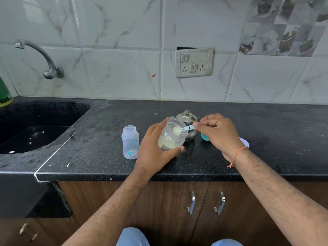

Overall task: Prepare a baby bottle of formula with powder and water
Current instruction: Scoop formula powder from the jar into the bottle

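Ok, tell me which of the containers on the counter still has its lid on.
The steel pot behind the hands, with its knobbed lid on. The baby bottle and the tilted powder jar are both open.

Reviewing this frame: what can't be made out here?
Head view only:
- Jar label: covered by the left hand, unreadable.
- Teal item and white lid-like item: mostly behind the right hand.
- Steel pot: lower part behind the jar.
- Green bottle: cut off by the left edge.
- Scoop markings: too small.

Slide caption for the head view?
Left hand tilts powder jar; right hand lifts a full scoop beside open baby bottle.
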A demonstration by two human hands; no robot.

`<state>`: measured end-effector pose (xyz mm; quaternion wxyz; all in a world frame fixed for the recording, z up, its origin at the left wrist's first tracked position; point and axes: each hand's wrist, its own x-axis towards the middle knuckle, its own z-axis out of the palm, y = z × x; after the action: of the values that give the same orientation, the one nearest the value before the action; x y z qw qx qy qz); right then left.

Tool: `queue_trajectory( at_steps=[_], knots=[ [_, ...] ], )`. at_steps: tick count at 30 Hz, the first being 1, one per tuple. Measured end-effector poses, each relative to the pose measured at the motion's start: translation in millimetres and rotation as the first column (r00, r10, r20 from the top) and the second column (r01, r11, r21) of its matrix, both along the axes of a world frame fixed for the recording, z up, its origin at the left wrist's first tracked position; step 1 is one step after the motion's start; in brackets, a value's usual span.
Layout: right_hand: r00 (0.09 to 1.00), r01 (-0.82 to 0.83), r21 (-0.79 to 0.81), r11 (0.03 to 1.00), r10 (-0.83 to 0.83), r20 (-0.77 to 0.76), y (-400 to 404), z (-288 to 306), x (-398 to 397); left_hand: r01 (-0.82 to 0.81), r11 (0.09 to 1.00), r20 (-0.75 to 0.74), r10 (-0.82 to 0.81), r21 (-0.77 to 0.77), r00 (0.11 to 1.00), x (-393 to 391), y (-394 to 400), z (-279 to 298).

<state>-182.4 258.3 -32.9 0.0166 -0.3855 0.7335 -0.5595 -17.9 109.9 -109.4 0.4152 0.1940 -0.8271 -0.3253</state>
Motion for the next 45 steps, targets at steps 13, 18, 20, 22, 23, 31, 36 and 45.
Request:
queue_trajectory(
  at_steps=[13, 18, 20, 22, 23, 31, 36, 45],
  knots=[
    [0.986, -0.026, -0.011, 1.000, 0.028, 0.162, 4, 5, 3, 0.003, 1.000, 0.004, -0.003, 0.000, 1.000, 1, 1, 0],
    [0.902, -0.029, 0.001, 1.000, 0.026, 0.432, 7, 3, 3, -0.009, 0.998, 0.027, 0.007, 0.065, 1.000, 0, 2, 0],
    [0.855, -0.027, -0.015, 1.000, 0.031, 0.518, 7, 5, 3, -0.020, 0.993, 0.035, 0.016, 0.120, 0.999, -1, 0, 0],
    [0.814, -0.020, -0.038, 0.999, 0.038, 0.580, 6, 8, 4, -0.051, 0.985, 0.059, 0.041, 0.164, 0.997, -1, 0, 2],
    [0.799, -0.014, -0.054, 0.998, 0.043, 0.600, 6, 10, 4, -0.073, 0.981, 0.082, 0.059, 0.179, 0.995, -3, -1, 2],
    [0.779, -0.009, -0.112, 0.994, 0.077, 0.622, 3, 21, 8, -0.166, 0.951, 0.155, 0.129, 0.261, 0.980, 36, 29, 2],
    [0.829, -0.019, -0.126, 0.992, 0.086, 0.553, -1, 21, 19, -0.411, 0.911, -0.146, 0.411, 0.032, 0.900, 89, 25, -10],
    [0.867, -0.076, -0.210, 0.975, 0.169, 0.469, -33, 24, 48, -0.276, 0.926, 0.103, 0.258, 0.258, 0.961, 87, -47, 2]
  ],
)
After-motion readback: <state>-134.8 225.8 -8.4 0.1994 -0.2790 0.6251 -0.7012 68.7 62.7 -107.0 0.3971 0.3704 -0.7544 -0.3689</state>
